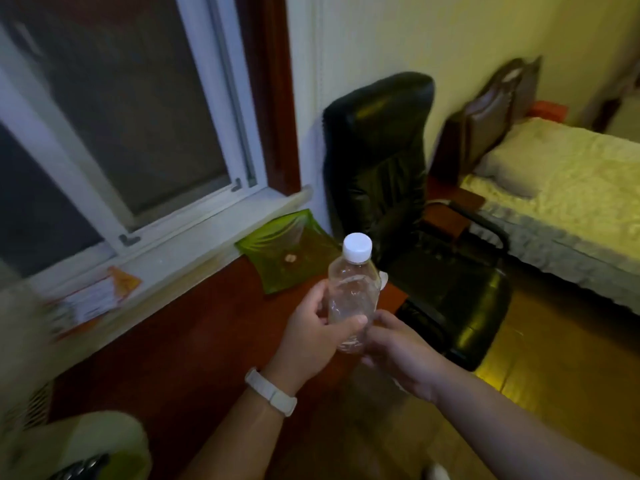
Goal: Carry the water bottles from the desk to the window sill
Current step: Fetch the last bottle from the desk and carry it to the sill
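A clear plastic water bottle point(353, 285) with a white cap stands upright in the air above the right end of the dark red desk point(180, 358). My left hand point(311, 334), with a white wristband, wraps around the bottle's middle from the left. My right hand point(398, 348) touches the bottle's lower part from the right, fingers curled at its base. The white window sill point(194, 251) runs along the desk's far edge, below the window, up and left of the bottle.
A green glass dish point(287, 251) lies on the desk by the sill. Papers with orange print point(93, 299) rest on the sill at left. A black leather chair point(398, 202) stands right of the desk, a bed point(568, 209) beyond it. A pale round object point(79, 445) sits bottom left.
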`<state>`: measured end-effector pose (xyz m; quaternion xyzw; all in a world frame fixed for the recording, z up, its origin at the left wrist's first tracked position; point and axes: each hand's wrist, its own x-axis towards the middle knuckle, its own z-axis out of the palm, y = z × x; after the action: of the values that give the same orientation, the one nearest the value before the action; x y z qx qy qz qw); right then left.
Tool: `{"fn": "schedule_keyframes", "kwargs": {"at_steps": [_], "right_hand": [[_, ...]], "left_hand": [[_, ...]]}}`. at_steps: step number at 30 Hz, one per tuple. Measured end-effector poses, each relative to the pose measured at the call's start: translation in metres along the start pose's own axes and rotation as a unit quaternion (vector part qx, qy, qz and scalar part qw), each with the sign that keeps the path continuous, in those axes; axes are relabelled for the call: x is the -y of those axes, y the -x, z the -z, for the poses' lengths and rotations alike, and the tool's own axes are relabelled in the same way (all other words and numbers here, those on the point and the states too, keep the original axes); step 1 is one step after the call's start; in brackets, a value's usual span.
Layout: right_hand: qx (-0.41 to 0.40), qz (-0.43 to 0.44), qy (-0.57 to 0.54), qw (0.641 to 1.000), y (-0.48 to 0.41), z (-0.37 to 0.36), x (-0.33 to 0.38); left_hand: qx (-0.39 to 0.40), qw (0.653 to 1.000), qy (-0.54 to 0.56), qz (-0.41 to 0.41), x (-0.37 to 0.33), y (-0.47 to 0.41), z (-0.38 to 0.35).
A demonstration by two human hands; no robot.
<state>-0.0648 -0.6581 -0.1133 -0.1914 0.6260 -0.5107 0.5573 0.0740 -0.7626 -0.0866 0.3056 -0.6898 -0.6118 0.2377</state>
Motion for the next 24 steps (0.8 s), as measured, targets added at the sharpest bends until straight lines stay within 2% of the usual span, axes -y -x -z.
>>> {"fn": "schedule_keyframes", "kwargs": {"at_steps": [10, 20, 24], "right_hand": [[-0.145, 0.031, -0.061, 0.987, 0.084, 0.118, -0.015], [-0.247, 0.062, -0.141, 0.957, 0.203, 0.290, -0.058], [-0.295, 0.071, -0.174, 0.937, 0.252, 0.359, -0.079]], "left_hand": [[0.149, 0.989, -0.019, -0.013, -0.030, -0.017, -0.141], [0.293, 0.955, -0.049, -0.026, -0.076, 0.006, -0.356], [0.327, 0.941, -0.070, -0.050, -0.088, 0.020, -0.447]]}}
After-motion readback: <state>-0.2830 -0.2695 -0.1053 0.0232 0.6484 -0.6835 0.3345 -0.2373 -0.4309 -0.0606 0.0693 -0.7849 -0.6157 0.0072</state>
